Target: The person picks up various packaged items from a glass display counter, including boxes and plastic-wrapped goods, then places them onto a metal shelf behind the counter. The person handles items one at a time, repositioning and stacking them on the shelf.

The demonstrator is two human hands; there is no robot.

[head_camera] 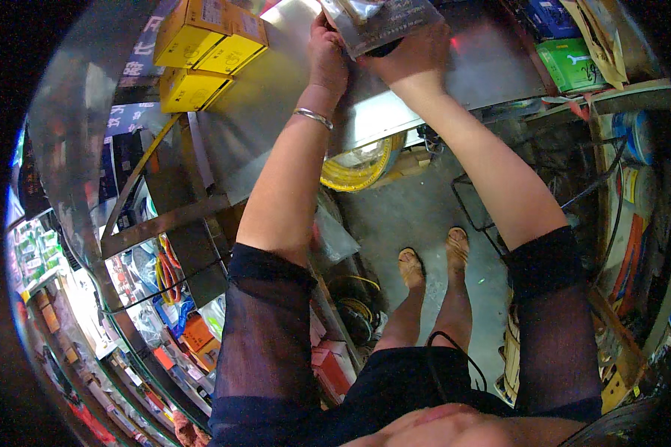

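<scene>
At the top edge of the head view, both of my hands reach over a grey metal counter (274,100). Between them is a flat grey printed package (391,31) with a shiny, clear-looking part, and the frame cuts off its far side. My left hand (329,53), with a silver bracelet (314,116) on the wrist, grips the package's left edge. Along its near right side my right hand (419,58) holds it from below. The package hides most of the right hand's fingers. What lies inside it cannot be made out.
Yellow cardboard boxes (212,42) are stacked on the counter's left side. A green box (573,64) sits at the right. Below the counter is a yellow coiled hose (363,167). Packed shelves (140,363) line the left, and a black metal frame (472,215) stands right of my feet.
</scene>
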